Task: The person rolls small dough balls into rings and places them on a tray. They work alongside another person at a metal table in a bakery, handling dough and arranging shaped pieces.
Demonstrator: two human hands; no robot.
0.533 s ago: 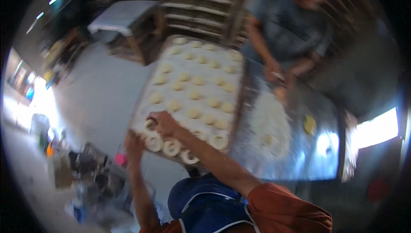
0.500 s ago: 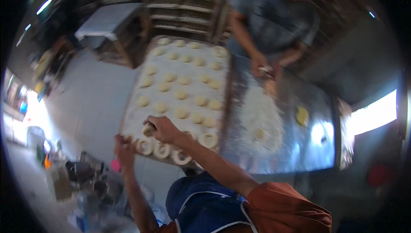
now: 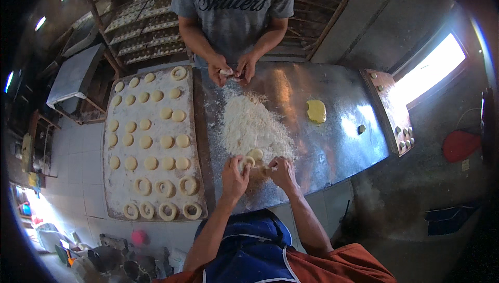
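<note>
The left hand grasps a ring of dough between thumb and fingers, holding it above the near end of the flour heap on the metal table. The right hand is just beside it, fingers bent together; whether they grip a small piece or only meet, I cannot tell. A dough round lies on the flour just beyond the ring. The ring looks soft, so a hard pinch from the left thumb could thin one side, and a tug across it could tear it or pull it oval. Either hand, pushing forward, might knock or dent the loose round. To the left, the floured board carries rows of rounds and several rings; a ring set down too close to another could stick to it, and a dragging sleeve could smear the nearest row.
</note>
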